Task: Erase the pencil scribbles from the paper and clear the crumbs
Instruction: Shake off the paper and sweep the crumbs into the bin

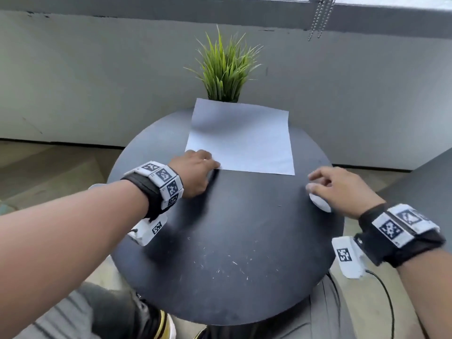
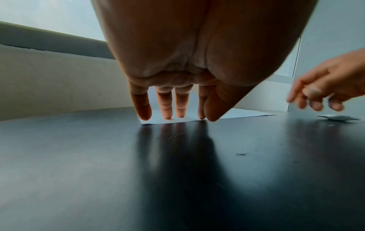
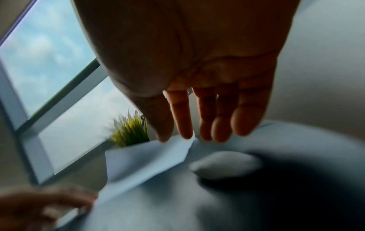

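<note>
The paper (image 1: 241, 140) lies flat toward the far edge of the round black table (image 1: 220, 297), its far edge touching the potted plant (image 1: 226, 69) — no readable writing shows on it. The left hand (image 1: 193, 171) presses straight fingertips (image 2: 145, 114) on the paper's near left corner. The right hand (image 1: 342, 189) hovers, fingers loosely spread, over a white eraser (image 1: 320, 203) near the right edge. Pale crumbs (image 1: 232, 263) scatter toward the near edge.

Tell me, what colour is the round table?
Black, or very dark grey: the table shows best in the head view.
</note>
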{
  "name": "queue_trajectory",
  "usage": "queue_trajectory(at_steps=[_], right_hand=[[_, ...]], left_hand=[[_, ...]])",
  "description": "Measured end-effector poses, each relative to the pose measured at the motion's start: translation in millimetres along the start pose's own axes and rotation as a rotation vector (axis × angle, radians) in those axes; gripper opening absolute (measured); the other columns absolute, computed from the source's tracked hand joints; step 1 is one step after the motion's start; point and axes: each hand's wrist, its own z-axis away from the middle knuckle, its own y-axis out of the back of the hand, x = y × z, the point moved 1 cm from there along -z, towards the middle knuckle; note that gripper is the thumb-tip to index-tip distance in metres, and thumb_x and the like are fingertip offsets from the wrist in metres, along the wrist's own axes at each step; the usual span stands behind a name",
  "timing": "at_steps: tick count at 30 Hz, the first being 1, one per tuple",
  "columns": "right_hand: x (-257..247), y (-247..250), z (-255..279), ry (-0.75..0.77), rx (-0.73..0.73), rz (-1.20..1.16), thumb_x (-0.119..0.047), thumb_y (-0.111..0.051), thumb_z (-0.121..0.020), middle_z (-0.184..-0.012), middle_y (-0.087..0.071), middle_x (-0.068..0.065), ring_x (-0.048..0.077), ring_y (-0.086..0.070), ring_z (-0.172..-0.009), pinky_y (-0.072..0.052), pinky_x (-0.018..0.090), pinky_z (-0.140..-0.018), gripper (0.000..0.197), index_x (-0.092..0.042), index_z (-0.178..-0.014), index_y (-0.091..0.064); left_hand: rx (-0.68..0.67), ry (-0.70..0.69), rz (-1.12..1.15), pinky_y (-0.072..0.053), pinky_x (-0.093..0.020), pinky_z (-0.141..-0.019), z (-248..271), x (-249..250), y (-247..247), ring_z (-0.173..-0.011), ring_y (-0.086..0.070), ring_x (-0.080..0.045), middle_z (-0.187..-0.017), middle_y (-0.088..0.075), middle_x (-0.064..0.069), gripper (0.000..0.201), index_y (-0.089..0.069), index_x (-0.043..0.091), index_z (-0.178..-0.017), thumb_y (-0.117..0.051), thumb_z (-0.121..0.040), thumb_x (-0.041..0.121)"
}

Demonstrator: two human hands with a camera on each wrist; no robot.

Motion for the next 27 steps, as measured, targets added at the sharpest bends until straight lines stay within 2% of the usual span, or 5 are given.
queue_trajectory(at_steps=[3, 13, 22, 25, 27], right_hand=[[12, -13, 19, 0.04, -0.129, 0.21, -0.038, -0.066, -0.083, -0.099, -0.049, -0.004, 0.017, -0.053, -0.092, -0.046, 0.034, -0.091, 0.027, -0.048, -0.104, -0.052], [-31, -14, -27, 0.085, 0.152, 0.175, -0.027, -0.061, -0.089, -0.092, -0.058, 0.005, 0.029, -0.053, -0.087, -0.043, 0.035, -0.075, 0.013, -0.017, -0.085, -0.053], [-3, -25, -7, -0.12, 0.077, 0.323, -0.048, -0.048, -0.09, -0.118, -0.052, 0.001, 0.023, -0.048, -0.119, -0.038, 0.036, -0.102, 0.034, -0.026, -0.113, -0.062], [-20, -41, 37, -0.104, -0.145, 0.365, -0.057, -0.049, -0.092, -0.159, -0.022, 0.007, 0.024, -0.017, -0.147, -0.016, 0.035, -0.12, 0.072, -0.016, -0.15, -0.034], [-53, -60, 75, -0.072, -0.271, 0.373, -0.064, -0.043, -0.093, -0.164, 0.006, 0.003, 0.025, 0.005, -0.15, -0.005, 0.038, -0.122, 0.085, -0.018, -0.157, -0.011]], left_hand=[[0.016, -0.005, 0.013, -0.032, -0.041, -0.114, 3, 2, -2, -0.14, -0.034, -0.027, -0.156, -0.032, 0.003, 0.055, -0.043, 0.035, -0.146, -0.041, -0.094, 0.017], [0.049, -0.051, 0.065, -0.032, -0.039, -0.114, 23, -1, -15, -0.142, -0.032, -0.025, -0.154, -0.03, 0.0, 0.051, -0.043, 0.033, -0.146, -0.043, -0.096, 0.021], [0.197, -0.192, 0.184, -0.04, -0.035, -0.102, 25, -55, -18, -0.12, -0.046, -0.018, -0.126, -0.047, 0.006, 0.039, -0.054, 0.032, -0.136, -0.048, -0.098, 0.041], [0.084, -0.183, 0.159, -0.041, -0.035, -0.101, 46, -58, -16, -0.119, -0.049, -0.019, -0.122, -0.048, 0.007, 0.052, -0.058, 0.033, -0.13, -0.033, -0.09, 0.056], [0.025, -0.166, 0.115, -0.038, -0.035, -0.107, 64, -53, -15, -0.127, -0.045, -0.023, -0.135, -0.045, 0.004, 0.071, -0.06, 0.031, -0.129, -0.02, -0.079, 0.065]])
